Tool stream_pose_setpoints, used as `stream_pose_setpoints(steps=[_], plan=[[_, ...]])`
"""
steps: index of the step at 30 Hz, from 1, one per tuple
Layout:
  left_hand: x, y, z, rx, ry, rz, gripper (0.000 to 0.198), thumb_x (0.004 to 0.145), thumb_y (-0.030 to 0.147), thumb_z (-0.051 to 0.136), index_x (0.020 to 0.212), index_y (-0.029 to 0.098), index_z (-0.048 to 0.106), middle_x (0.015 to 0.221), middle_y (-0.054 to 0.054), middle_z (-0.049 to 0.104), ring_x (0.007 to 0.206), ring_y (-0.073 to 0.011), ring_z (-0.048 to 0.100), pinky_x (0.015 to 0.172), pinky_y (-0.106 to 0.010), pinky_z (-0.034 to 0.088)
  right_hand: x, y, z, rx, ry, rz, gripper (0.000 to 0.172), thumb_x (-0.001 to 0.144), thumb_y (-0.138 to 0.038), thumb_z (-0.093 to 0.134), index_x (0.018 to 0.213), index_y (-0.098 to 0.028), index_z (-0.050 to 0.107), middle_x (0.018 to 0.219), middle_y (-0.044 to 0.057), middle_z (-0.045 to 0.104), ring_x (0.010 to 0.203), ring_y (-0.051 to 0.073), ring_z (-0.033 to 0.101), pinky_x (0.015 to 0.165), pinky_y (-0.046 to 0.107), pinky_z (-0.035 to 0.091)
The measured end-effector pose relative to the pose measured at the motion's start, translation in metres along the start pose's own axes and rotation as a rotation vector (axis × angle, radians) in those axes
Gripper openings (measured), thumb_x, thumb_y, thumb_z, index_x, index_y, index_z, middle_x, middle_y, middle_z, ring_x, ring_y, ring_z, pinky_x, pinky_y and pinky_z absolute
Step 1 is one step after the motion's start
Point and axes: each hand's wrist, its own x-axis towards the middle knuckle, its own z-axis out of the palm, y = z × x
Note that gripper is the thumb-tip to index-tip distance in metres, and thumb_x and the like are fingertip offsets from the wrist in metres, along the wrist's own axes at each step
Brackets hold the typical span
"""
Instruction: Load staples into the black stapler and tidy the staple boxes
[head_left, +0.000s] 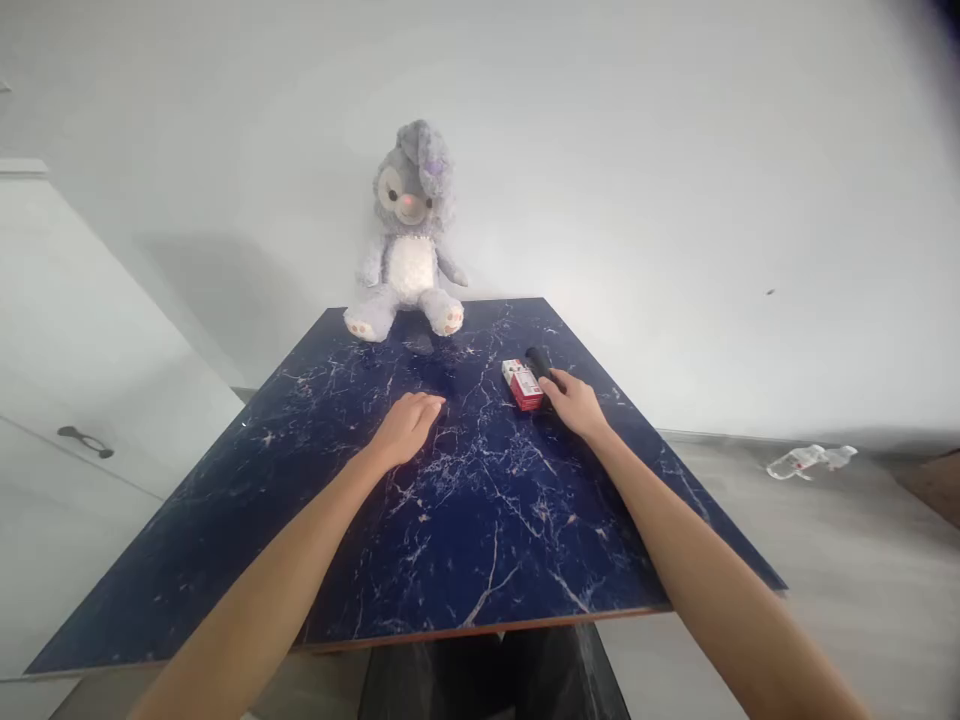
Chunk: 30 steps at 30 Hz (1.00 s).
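My left hand (409, 425) rests palm down near the middle of a dark blue marble-patterned table (480, 540), its fingers lying loosely together with nothing visible in them. Farther right, my right hand (574, 402) is closed around a dark, elongated object (537, 360). Its far end sticks out past my fingers, but the rest is covered, so I cannot make out its kind. Just left of that hand lies a small red and white box (523, 385), very close to my thumb; whether they touch is unclear.
A grey-purple plush rabbit (411, 265) with a white belly sits at the table's far edge against the pale wall. To the left stands a white cabinet with a dark handle (86, 440). On the floor at right lies a clear plastic bottle (799, 460).
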Motion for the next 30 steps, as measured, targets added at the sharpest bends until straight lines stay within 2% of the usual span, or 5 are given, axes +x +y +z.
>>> stream_pose_setpoints(steps=[7, 14, 17, 20, 30], plan=[[0.003, -0.020, -0.012, 0.041, 0.256, -0.066, 0.050, 0.104, 0.041, 0.026, 0.127, 0.017, 0.064, 0.128, -0.010, 0.066, 0.119, -0.0259, 0.058, 0.109, -0.043, 0.039, -0.042, -0.103, 0.079, 0.158, -0.076, -0.102, 0.040, 0.093, -0.047, 0.054, 0.123, -0.023, 0.065, 0.110, 0.008, 0.074, 0.096, 0.025, 0.070, 0.086, 0.036, 0.052], [-0.039, -0.105, -0.073, 0.084, 0.518, -0.253, 0.053, 0.102, 0.044, 0.026, 0.120, 0.016, 0.067, 0.124, -0.014, 0.068, 0.120, -0.0271, 0.059, 0.109, -0.041, 0.040, -0.087, -0.208, 0.160, 0.281, -0.020, -0.128, 0.057, 0.093, -0.040, 0.053, 0.144, -0.019, 0.041, 0.142, 0.013, 0.052, 0.103, 0.025, 0.067, 0.090, 0.037, 0.052], [-0.069, -0.138, -0.095, -0.075, 0.568, -0.395, 0.053, 0.100, 0.051, 0.031, 0.121, 0.019, 0.067, 0.123, -0.010, 0.069, 0.120, -0.0263, 0.060, 0.110, -0.042, 0.041, -0.072, -0.211, 0.169, 0.287, -0.017, -0.226, 0.053, 0.092, -0.025, 0.045, 0.144, -0.018, 0.041, 0.145, 0.014, 0.049, 0.100, 0.022, 0.067, 0.094, 0.034, 0.051], [-0.085, -0.148, -0.104, -0.245, 0.355, -0.454, 0.053, 0.094, 0.059, 0.045, 0.128, 0.023, 0.065, 0.133, -0.009, 0.066, 0.127, -0.0287, 0.057, 0.111, -0.045, 0.039, -0.036, -0.192, 0.173, 0.309, -0.064, -0.280, 0.058, 0.079, -0.012, 0.047, 0.137, -0.017, 0.050, 0.128, 0.011, 0.063, 0.104, 0.023, 0.065, 0.097, 0.035, 0.050], [-0.076, -0.140, -0.098, -0.171, -0.021, -0.421, 0.098, 0.077, 0.068, 0.068, 0.158, 0.029, 0.028, 0.153, -0.015, 0.047, 0.137, -0.0366, 0.048, 0.105, -0.047, 0.044, -0.004, -0.166, 0.173, 0.640, -0.084, 0.065, 0.049, 0.084, -0.031, 0.044, 0.131, -0.022, 0.056, 0.128, 0.009, 0.065, 0.112, 0.025, 0.061, 0.099, 0.038, 0.047]])
